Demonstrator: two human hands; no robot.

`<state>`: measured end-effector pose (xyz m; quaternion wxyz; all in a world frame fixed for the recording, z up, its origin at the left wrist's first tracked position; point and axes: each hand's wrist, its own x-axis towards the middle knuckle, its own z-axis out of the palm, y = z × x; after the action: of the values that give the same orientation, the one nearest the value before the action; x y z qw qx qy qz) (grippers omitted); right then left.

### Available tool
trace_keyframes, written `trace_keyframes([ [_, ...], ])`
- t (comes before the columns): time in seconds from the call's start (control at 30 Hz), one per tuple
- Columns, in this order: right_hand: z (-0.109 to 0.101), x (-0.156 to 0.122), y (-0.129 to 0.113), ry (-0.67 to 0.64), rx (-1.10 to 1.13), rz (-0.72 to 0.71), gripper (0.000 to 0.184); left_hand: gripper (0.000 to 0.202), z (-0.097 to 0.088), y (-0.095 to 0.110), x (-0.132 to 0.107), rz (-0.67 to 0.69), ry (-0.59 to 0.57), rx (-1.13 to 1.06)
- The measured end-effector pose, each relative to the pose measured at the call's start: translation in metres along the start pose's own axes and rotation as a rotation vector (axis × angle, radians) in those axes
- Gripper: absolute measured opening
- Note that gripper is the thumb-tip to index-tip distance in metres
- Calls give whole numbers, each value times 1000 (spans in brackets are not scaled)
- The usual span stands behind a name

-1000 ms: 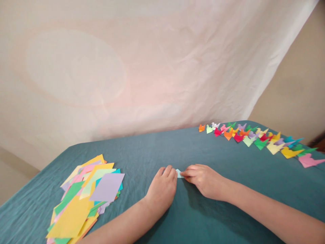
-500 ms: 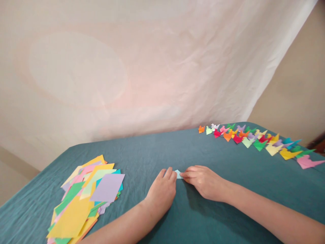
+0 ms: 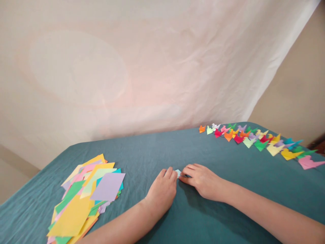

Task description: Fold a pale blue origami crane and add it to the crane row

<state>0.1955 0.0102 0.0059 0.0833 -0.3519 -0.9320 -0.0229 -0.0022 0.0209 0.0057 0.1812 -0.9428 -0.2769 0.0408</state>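
Note:
A small light-blue piece of folded paper lies on the table between my two hands, mostly covered by fingers. My left hand is closed at its left edge, fingertips pressing it against the cloth. From the other side, my right hand pinches the paper's right edge with thumb and fingertips. The paper's exact fold shape is hidden.
A dark teal cloth covers the table. On the left spreads a loose pile of coloured paper squares. Rows of small folded paper birds stand at the back right. A pale hanging sheet closes off the far side.
The fingers of my right hand have shifted slightly and now bend round the paper's right edge, so less of it shows. My left hand stays in place.

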Motion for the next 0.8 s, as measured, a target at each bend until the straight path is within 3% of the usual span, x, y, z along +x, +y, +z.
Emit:
trace_keyframes([
  [0.8, 13, -11, 15, 103, 168, -65, 28, 31, 0, -4, -1, -8, 29, -56],
])
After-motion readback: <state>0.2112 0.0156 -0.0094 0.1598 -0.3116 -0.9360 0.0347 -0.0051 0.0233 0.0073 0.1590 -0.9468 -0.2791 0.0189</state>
